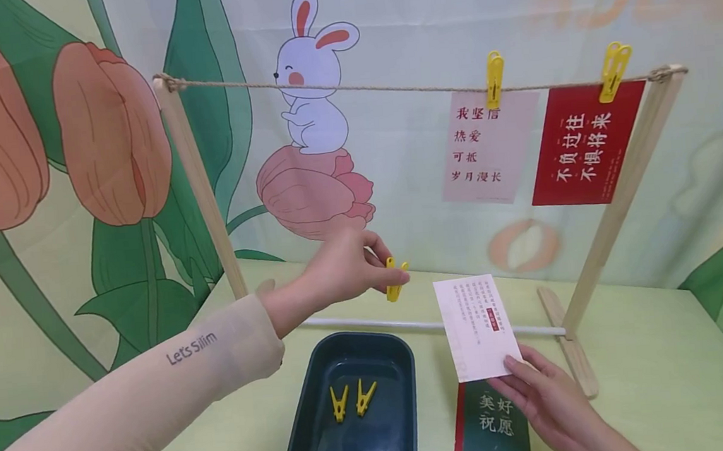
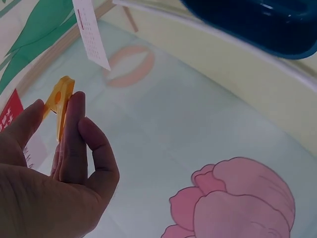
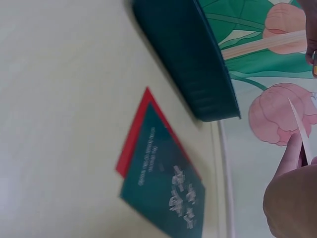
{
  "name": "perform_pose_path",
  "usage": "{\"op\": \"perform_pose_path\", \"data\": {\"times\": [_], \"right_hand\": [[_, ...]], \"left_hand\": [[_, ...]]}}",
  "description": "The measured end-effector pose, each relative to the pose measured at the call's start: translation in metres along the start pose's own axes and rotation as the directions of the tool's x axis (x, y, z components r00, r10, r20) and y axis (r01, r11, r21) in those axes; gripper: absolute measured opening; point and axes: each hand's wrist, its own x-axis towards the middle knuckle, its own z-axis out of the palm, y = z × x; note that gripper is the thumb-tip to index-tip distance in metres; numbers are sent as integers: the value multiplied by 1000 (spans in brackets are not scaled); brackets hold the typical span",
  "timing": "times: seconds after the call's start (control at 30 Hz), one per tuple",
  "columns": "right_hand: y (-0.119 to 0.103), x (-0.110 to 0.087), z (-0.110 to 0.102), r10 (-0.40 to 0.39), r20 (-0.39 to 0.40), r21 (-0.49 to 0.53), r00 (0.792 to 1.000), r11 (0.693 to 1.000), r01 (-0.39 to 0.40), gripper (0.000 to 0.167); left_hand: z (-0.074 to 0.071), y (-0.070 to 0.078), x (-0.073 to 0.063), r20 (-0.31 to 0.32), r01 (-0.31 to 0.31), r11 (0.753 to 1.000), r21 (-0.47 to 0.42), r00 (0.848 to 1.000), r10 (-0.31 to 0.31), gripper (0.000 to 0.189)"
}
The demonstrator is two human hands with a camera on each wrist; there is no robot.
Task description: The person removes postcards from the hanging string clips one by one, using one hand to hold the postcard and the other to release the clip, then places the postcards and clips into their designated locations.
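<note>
Between thumb and fingers, my left hand (image 1: 355, 265) pinches a yellow clothespin (image 1: 394, 284) in the air, below the string; the left wrist view shows the same clothespin (image 2: 60, 99) at the fingertips. My right hand (image 1: 550, 395) holds a white card (image 1: 474, 326) with printed text by its lower right corner, thumb on the printed face. From the twine string (image 1: 351, 90) hang a pink card (image 1: 489, 148) and a red card (image 1: 587, 144), each under a yellow clothespin (image 1: 494, 79).
A dark blue tray (image 1: 412, 405) on the table holds two yellow clothespins (image 1: 339, 404). Below the white card lies a green card (image 1: 495, 431) over a red one. Wooden posts (image 1: 202, 188) carry the string, and a white rod (image 1: 376, 324) crosses between them low down.
</note>
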Motion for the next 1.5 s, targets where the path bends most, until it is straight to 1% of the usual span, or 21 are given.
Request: {"op": "perform_pose_path", "data": {"times": [0.07,0.17,0.27,0.33,0.5,0.67,0.77,0.83,1.0,1.07,1.2,1.23,1.27,1.33,1.4,1.47,1.5], "right_hand": [[4,-1,-4,4,-7,-10,1000,1000,-4,52],[12,-3,-12,10,-9,-22,1000,1000,-10,48],[20,-5,-19,31,-10,-31,999,999,-31,45],[25,-5,-22,55,-28,-40,998,998,-56,48],[35,-6,-28,110,-84,-75,990,990,-117,64],[42,-8,-33,137,-112,-76,984,986,-146,68],[47,-9,-35,145,-143,-79,979,984,-157,68],[51,-11,-35,155,-166,-84,974,982,-171,66],[59,-14,-36,180,-228,-61,957,978,-199,64],[62,-16,-37,181,-237,-58,955,978,-200,65],[69,-18,-44,166,-248,-36,954,983,-180,65],[71,-19,-46,163,-248,-30,955,984,-176,66],[72,-19,-47,162,-250,-20,955,985,-173,66],[73,-19,-49,176,-255,-1,951,983,-183,69],[74,-20,-52,199,-258,0,945,979,-206,69],[74,-22,-56,233,-248,-6,941,970,-242,70],[74,-23,-58,248,-239,-16,939,966,-260,71]], "left_hand": [[5,-5,-2,8,12,1000,16,1000,-12,30],[13,-14,-6,21,39,999,36,999,-40,31],[23,-25,-10,35,46,998,48,998,-48,30],[30,-32,-14,38,51,997,61,998,-54,30],[47,-45,-23,54,61,993,101,996,-67,28],[60,-56,-29,77,52,994,100,995,-60,28],[67,-63,-32,89,42,993,110,995,-52,28],[73,-68,-33,100,31,992,120,994,-43,27],[83,-80,-35,114,20,985,169,993,-39,28],[85,-82,-36,118,13,984,179,992,-35,29],[91,-89,-37,143,-1,986,166,990,-23,29],[93,-92,-37,147,-1,987,162,989,-23,28],[96,-97,-36,147,-16,985,172,989,-10,28],[100,-101,-35,160,-6,984,178,987,-23,27],[104,-106,-33,166,-11,981,195,986,-22,28],[109,-115,-30,180,-19,976,219,983,-21,29],[110,-114,-29,188,-11,975,223,982,-32,30]]}}
